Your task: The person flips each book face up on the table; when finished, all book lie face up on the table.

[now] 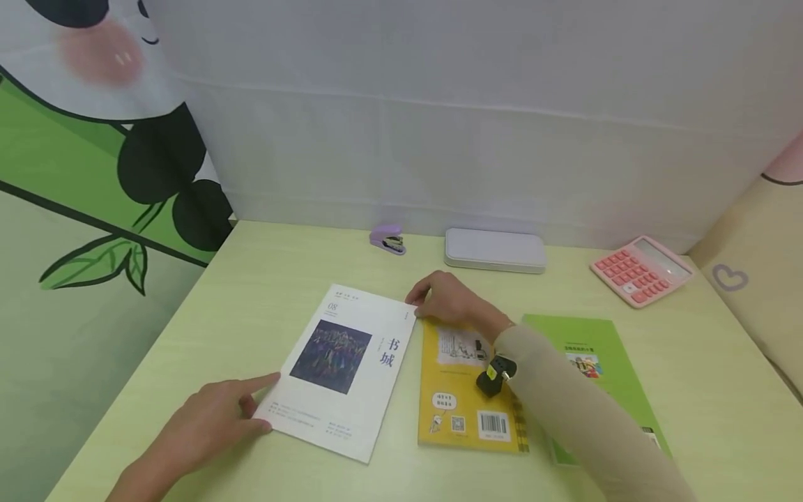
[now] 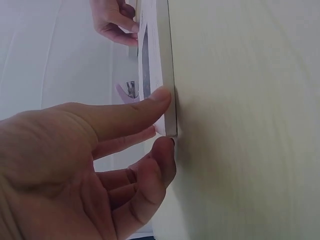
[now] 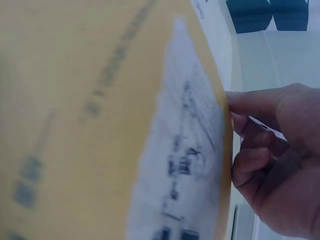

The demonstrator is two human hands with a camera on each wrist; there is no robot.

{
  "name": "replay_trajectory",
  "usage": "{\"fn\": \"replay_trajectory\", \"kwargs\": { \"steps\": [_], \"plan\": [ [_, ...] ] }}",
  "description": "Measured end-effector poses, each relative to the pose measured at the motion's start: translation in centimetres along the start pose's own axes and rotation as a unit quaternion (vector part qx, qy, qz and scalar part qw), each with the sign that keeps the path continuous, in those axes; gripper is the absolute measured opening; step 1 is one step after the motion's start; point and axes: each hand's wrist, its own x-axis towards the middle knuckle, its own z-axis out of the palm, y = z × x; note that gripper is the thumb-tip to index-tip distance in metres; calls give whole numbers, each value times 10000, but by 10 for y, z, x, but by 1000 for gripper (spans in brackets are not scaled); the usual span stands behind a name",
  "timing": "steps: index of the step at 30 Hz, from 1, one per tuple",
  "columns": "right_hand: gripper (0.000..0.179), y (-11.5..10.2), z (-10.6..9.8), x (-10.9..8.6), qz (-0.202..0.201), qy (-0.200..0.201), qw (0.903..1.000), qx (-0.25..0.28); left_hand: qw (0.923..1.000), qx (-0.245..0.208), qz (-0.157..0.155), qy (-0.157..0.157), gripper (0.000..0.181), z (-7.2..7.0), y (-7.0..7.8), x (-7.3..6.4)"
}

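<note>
A white book (image 1: pixel 339 369) with a dark picture on its cover lies slightly turned on the table. My left hand (image 1: pixel 203 425) holds its near-left corner, the index finger along the left edge and the thumb at the near edge. The left wrist view shows the thumb against the book's side (image 2: pixel 167 65), the other fingers bent. At the far-right corner my right hand (image 1: pixel 448 300) pinches the white book between thumb and forefinger. Beneath the right wrist lies a yellow book (image 1: pixel 452 383), filling much of the right wrist view.
A green book (image 1: pixel 596 348) lies on the right, partly under the right forearm. Along the back stand a purple stapler (image 1: pixel 387 238) and a pale flat case (image 1: pixel 495 249). A pink calculator (image 1: pixel 641 272) sits at the back right. White cloth (image 1: pixel 389 139) hangs behind the table.
</note>
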Motion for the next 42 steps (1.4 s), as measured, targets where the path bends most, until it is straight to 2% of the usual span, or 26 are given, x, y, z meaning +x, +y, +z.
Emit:
{"fn": "replay_trajectory", "kwargs": {
  "steps": [6, 10, 16, 21, 24, 26, 29, 35, 38, 42],
  "plan": [
    [16, -2, 9, -6, 77, 636, 9971, -418, 10000, 43, 23, 20, 72, 0, 1, -2],
    [20, -7, 13, -14, 161, 775, 9934, -835, 9999, 54, 45, 94, 71, 0, 1, -3],
    [45, -15, 17, -25, 247, 426, 9885, -1432, 9997, 139, 134, 114, 72, 0, 0, -2],
    [71, -18, 22, -29, 26, 59, 9775, -2110, 9995, 34, 235, 211, 71, 1, 2, -2],
    [82, -19, 23, -30, -60, -5, 9718, -2357, 9990, -11, 345, 277, 69, 2, 6, -2],
    [86, -19, 23, -31, -72, 25, 9699, -2433, 9989, -15, 392, 275, 69, 2, 8, -1],
    [87, -18, 22, -31, -24, 134, 9727, -2317, 9989, 22, 412, 209, 67, 3, 10, 1],
    [76, -15, 21, -31, -124, 306, 9789, -2018, 9988, 122, 440, 203, 63, 3, 15, 4],
    [77, -13, 19, -30, -176, 209, 9785, -2043, 9983, 175, 496, 239, 63, 3, 16, 5],
    [93, -9, 15, -29, -53, -91, 9771, -2123, 9987, 170, 438, 196, 64, 2, 19, 7]
  ]
}}
